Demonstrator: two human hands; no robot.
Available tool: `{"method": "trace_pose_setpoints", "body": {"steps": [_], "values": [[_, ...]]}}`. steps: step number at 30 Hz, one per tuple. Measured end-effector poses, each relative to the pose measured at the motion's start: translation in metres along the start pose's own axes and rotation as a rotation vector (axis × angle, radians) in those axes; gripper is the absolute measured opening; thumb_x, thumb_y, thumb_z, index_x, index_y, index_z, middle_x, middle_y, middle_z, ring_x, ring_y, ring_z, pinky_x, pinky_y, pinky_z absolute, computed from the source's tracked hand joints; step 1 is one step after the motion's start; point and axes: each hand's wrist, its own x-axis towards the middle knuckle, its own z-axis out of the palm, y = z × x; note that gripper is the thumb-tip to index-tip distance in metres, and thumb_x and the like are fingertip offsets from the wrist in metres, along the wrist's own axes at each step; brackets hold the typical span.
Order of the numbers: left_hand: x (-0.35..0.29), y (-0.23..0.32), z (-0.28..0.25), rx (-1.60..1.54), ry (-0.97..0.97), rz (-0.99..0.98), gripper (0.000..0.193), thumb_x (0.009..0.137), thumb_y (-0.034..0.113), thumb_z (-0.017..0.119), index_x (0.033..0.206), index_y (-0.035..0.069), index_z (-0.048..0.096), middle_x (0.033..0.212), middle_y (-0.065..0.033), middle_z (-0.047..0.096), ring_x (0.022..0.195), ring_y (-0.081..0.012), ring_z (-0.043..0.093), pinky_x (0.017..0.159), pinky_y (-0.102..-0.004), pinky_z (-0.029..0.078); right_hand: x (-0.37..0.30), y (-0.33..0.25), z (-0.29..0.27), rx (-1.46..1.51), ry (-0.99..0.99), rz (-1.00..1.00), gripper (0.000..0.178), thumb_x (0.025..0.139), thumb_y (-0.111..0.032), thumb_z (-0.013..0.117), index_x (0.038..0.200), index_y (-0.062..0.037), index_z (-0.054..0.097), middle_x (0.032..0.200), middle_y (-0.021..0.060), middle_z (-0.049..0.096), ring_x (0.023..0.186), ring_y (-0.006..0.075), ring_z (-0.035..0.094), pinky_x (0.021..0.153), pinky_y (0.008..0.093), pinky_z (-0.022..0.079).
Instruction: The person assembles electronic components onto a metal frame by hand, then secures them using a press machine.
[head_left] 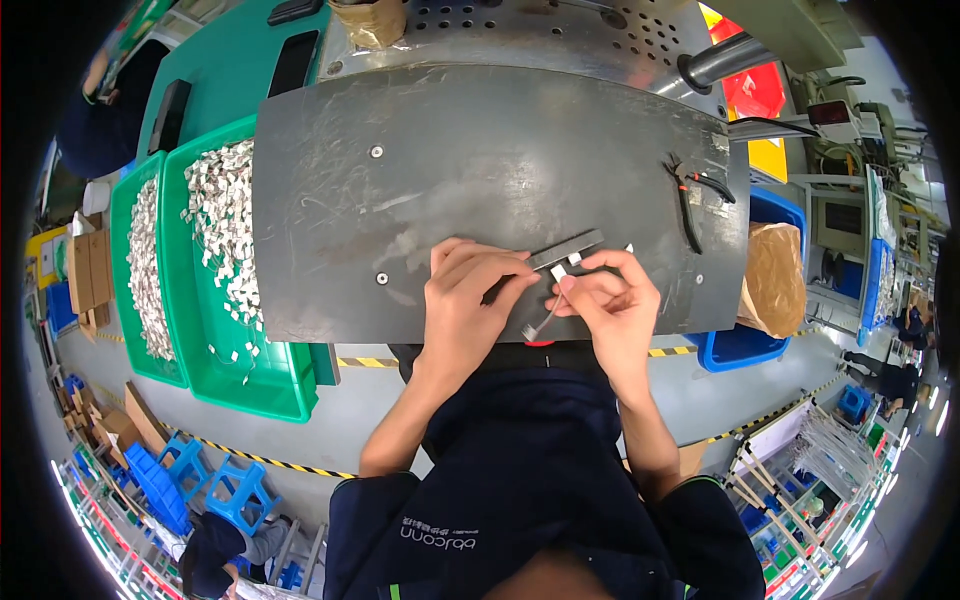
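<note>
- Head view: the left hand (468, 300) presses a dark flat bar (563, 250) onto the grey work plate (480, 150), fingers closed over its near end.
- The right hand (610, 300) pinches a small white-tipped wired part (545, 318) just beside the bar.
- Best to keep the bar pinned flat and feed the part in squarely; the pliers (695, 195) lie well apart.

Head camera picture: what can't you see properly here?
- Head view: the small white piece between both hands is too tiny to identify.
- The dark flat bar is partly covered by the left hand.
- The right hand hides its own fingertips' grip.
- The white parts in the green bin are too small to tell apart.
- The blue bin is hidden by the grey work plate and a brown bag.
</note>
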Motion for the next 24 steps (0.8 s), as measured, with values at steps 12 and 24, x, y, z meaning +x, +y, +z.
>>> {"method": "trace_pose_setpoints", "body": {"steps": [12, 24], "values": [[0.002, -0.002, 0.003, -0.058, 0.01, -0.057, 0.013, 0.077, 0.005, 0.087, 0.085, 0.008, 0.077, 0.093, -0.0012, 0.081, 0.085, -0.0183, 0.068, 0.092, -0.0348, 0.045, 0.006, 0.011, 0.009, 0.07, 0.054, -0.071, 0.018, 0.097, 0.01, 0.068, 0.11, 0.0029, 0.056, 0.087, 0.0163, 0.077, 0.077, 0.0216, 0.077, 0.071, 0.0313, 0.064], [0.001, -0.001, 0.005, -0.08, 0.012, -0.049, 0.02, 0.073, 0.005, 0.091, 0.085, 0.005, 0.075, 0.095, -0.0047, 0.082, 0.087, -0.021, 0.07, 0.099, -0.0384, 0.048, 0.038, -0.055, -0.046, -1.051, -0.065, -0.623, 0.023, 0.081, 0.001, 0.077, 0.102, -0.0037, 0.068, 0.083, 0.0078, 0.058, 0.084, 0.0235, 0.059, 0.078, 0.0346, 0.051]]}}
